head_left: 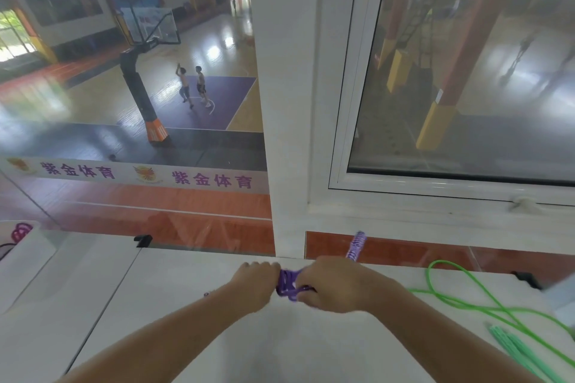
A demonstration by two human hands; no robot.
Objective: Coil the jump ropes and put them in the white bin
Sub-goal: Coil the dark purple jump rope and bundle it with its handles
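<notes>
A purple jump rope is bunched into a tight coil between my two hands, over the white table. My left hand grips its left end. My right hand grips its right end, and a purple handle sticks up behind that hand. A green jump rope lies loose on the table to the right, with its green handles near the right edge. The white bin stands at the far left and holds a coiled pink rope.
Glass panels and a white window frame rise right behind the table's far edge. Black clips hold the glass. A basketball court with two people lies far below.
</notes>
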